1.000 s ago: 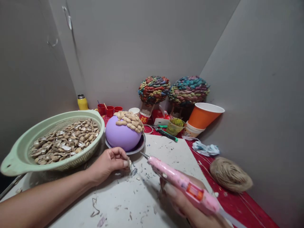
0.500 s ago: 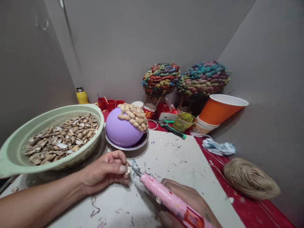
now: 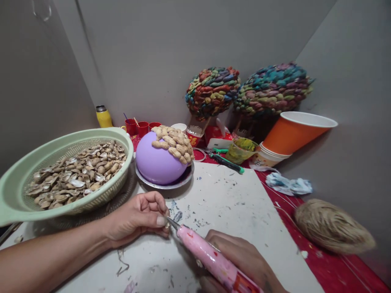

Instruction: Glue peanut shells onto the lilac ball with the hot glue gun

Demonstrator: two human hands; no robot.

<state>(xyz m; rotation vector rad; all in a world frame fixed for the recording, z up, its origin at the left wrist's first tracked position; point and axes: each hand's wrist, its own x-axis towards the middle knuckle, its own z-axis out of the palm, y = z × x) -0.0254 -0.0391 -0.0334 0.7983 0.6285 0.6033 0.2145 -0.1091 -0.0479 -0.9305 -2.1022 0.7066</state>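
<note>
Between the fingertips of my left hand (image 3: pixel 140 219) is a small peanut shell (image 3: pixel 167 224), mostly hidden by the fingers. My right hand (image 3: pixel 241 256) is wrapped round a pink glue gun (image 3: pixel 204 254), whose metal tip meets the shell at the left fingertips. Behind my hands a purple balloon (image 3: pixel 157 160) rests on a metal dish (image 3: pixel 171 186); peanut shells (image 3: pixel 175 142) cover its upper right part. On the left, a green colander (image 3: pixel 122 179) holds many loose peanut shells (image 3: pixel 79 173).
At the back stand two colourful shell-covered balls (image 3: pixel 212 92) (image 3: pixel 273 89), red cups (image 3: pixel 142 129) and a yellow bottle (image 3: pixel 104 117). Pliers (image 3: pixel 227 163), a green-stained cup (image 3: pixel 241 151), an orange cup (image 3: pixel 293 134), a cloth (image 3: pixel 288 184) and twine (image 3: pixel 332 226) lie right.
The glue gun's tip has come left to the shell in my left hand. The view has shifted slightly, so the background items on the right sit farther right and higher.
</note>
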